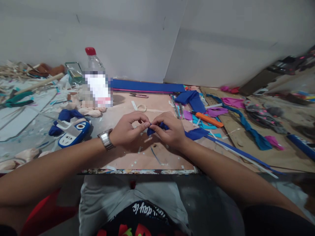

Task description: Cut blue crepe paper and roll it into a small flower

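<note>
Over the middle of the board, my left hand (130,129) and my right hand (171,131) meet at their fingertips. Pinched between them is a blue fabric strip (150,131), gathered small. My right hand covers part of it, and more blue fabric (197,133) shows beyond the wrist; I cannot tell whether it is the same piece. Both thumbs press against index fingers at the strip's end. Just behind the hands lies a cream-coloured ring (141,108). A thin blue sliver (155,155) rests on the board below them.
Small scissors (139,95) lie near a long blue strip (147,86) at the wall. A bottle (91,59), a blue-white tool (73,133) and green-handled pliers (19,99) stand or lie left. An orange cutter (209,119) and fabric scraps are right.
</note>
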`<state>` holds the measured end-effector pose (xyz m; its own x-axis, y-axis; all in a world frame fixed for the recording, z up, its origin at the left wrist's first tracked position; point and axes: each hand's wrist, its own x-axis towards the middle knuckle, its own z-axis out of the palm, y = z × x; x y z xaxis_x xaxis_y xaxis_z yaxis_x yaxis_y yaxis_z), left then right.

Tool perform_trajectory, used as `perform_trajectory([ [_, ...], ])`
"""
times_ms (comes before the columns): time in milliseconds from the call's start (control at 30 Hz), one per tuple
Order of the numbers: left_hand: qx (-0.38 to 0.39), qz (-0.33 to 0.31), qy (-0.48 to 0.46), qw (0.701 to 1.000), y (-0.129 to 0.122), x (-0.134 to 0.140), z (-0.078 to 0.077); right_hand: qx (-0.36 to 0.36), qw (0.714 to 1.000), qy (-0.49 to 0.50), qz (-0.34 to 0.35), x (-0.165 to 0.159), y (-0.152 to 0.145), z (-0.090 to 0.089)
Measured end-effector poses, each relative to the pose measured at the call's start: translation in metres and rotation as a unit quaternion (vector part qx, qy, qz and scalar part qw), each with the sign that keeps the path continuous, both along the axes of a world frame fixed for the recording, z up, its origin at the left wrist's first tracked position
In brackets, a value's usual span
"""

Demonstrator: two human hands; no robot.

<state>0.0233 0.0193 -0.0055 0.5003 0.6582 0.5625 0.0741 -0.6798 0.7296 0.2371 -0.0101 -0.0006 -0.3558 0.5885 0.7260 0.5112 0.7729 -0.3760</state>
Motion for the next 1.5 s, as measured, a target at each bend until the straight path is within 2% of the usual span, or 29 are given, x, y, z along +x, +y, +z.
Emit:
perform_trajectory([
  [267,0.012,-0.033,0.039,0.999,-0.0026,0.0010,-0.0010,-0.009,1.000,-0.015,0.010,-0.0006,-0.0009,0.0002],
  [567,-0.024,-0.045,0.031,0.998,-0.0035,0.0007,0.0011,-0.009,1.000,-0.014,0.015,-0.0009,-0.0011,-0.0003],
  [767,-0.038,-0.054,-0.014,0.998,-0.0015,0.0011,-0.0025,-0.021,1.000,-0.007,0.011,-0.0001,-0.0018,-0.0008],
  [1000,-0.026,-0.056,-0.008,0.998,0.0017,0.0002,-0.0064,-0.019,1.000,0.001,0.012,-0.0006,-0.0013,-0.0009],
  [1267,0.010,-0.052,0.013,0.999,0.0012,0.0007,-0.0015,-0.029,1.000,0.009,0.005,-0.0024,-0.0033,0.0000],
  [1500,0.020,-0.012,0.011,1.000,0.0056,-0.0009,0.0010,-0.016,1.000,0.014,0.006,-0.0005,-0.0004,-0.0017],
])
